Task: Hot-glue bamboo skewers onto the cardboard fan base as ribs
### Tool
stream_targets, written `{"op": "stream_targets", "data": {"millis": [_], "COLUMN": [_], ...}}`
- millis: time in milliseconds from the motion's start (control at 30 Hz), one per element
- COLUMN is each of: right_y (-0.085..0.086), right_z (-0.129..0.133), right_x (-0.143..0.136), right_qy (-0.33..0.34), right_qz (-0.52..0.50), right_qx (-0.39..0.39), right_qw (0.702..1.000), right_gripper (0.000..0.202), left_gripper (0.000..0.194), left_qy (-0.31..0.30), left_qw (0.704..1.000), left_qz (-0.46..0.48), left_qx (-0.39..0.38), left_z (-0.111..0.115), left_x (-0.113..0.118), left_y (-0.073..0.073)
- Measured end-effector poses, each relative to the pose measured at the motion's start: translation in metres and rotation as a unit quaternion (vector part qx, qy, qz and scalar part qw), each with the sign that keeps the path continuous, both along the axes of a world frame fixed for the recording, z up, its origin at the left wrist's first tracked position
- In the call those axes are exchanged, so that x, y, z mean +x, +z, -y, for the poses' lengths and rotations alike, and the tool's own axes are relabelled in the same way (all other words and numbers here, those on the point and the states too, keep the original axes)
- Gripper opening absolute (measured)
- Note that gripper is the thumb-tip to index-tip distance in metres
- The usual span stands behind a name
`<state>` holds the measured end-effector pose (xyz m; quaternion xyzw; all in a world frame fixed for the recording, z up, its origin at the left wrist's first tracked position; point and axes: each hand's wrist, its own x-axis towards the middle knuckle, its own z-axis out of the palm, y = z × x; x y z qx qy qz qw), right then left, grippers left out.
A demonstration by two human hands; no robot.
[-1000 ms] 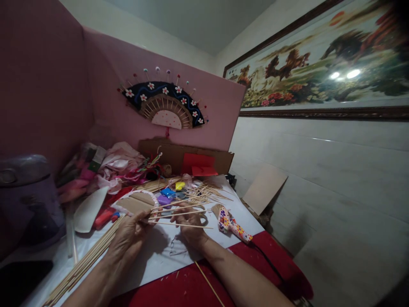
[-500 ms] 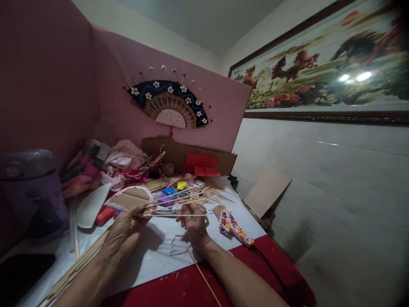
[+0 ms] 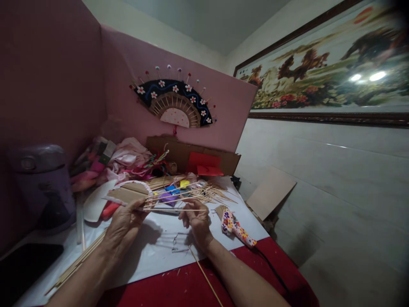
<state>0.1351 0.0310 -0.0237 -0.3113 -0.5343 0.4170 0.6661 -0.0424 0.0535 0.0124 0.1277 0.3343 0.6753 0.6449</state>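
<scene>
My left hand [image 3: 128,219] is closed on the edge of a half-round cardboard piece [image 3: 128,194] with a pale pink rim. Several thin wooden sticks [image 3: 174,197] fan out from it to the right. My right hand [image 3: 196,217] is at the free ends of these sticks, its fingers bent about the lowest one, which crosses in front of the hand. Its exact fingertip contact is partly hidden. A hot glue gun [image 3: 238,226] with a flower-patterned cover lies to the right of my right hand.
A loose stick [image 3: 206,277] lies on the red cloth [image 3: 172,294]. Behind my hands are colourful packets [image 3: 172,190] and scattered skewers [image 3: 217,192]. A purple container [image 3: 47,187] stands left, near a bundle of sticks [image 3: 78,258]. A decorated fan [image 3: 175,100] hangs on the pink panel.
The view has shifted slightly, so the background sits further right. The half-round piece and its sticks have tilted a little, and my right hand has shifted slightly along them.
</scene>
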Motion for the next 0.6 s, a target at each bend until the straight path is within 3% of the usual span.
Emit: {"op": "stream_targets", "data": {"millis": [300, 600], "right_y": [0.0035, 0.0003], "right_z": [0.0014, 0.0016], "right_x": [-0.0002, -0.0013], "right_qy": [0.024, 0.033], "right_qz": [-0.032, -0.034], "right_qx": [-0.043, -0.044], "right_qw": [0.998, 0.998], "right_gripper": [0.019, 0.014], "left_gripper": [0.018, 0.018], "left_qy": [0.002, 0.008], "left_qw": [0.998, 0.997], "left_qz": [-0.025, -0.049], "left_qx": [0.052, 0.066], "left_z": [-0.0038, 0.0033], "left_x": [-0.0018, 0.002], "left_y": [-0.0092, -0.0038]}}
